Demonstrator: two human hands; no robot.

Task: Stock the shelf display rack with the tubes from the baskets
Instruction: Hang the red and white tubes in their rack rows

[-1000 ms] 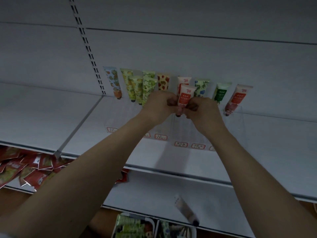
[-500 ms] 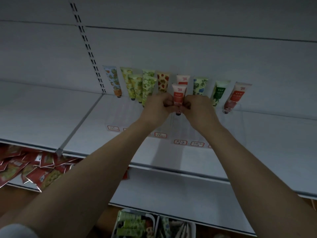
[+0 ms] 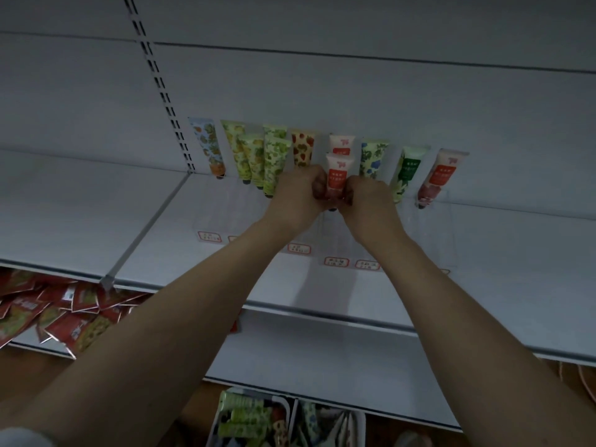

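Up against the white back wall, the shelf (image 3: 96, 204) runs the whole width, and on it sits the clear display rack (image 3: 432, 233) with red-edged price labels (image 3: 336, 261) along its front. Below left, a heap of red packets (image 3: 48, 314) fills the lower shelf, and at the bottom edge two baskets (image 3: 290, 414) hold more tubes. Both bare arms reach up to the rack's middle. A row of tubes stands cap-down in the rack: an orange-print one (image 3: 208, 146) at the left end, several green ones (image 3: 274, 162), a strawberry-print one (image 3: 302, 150), a blue-flowered one (image 3: 372, 158), a dark green one (image 3: 408, 172) and a red one (image 3: 442, 175) leaning at the right end. Dead centre, the left hand (image 3: 298, 195) and right hand (image 3: 366, 201) both pinch the red-and-white tube (image 3: 338, 175), upright, cap down, just in front of its twin (image 3: 342, 144).
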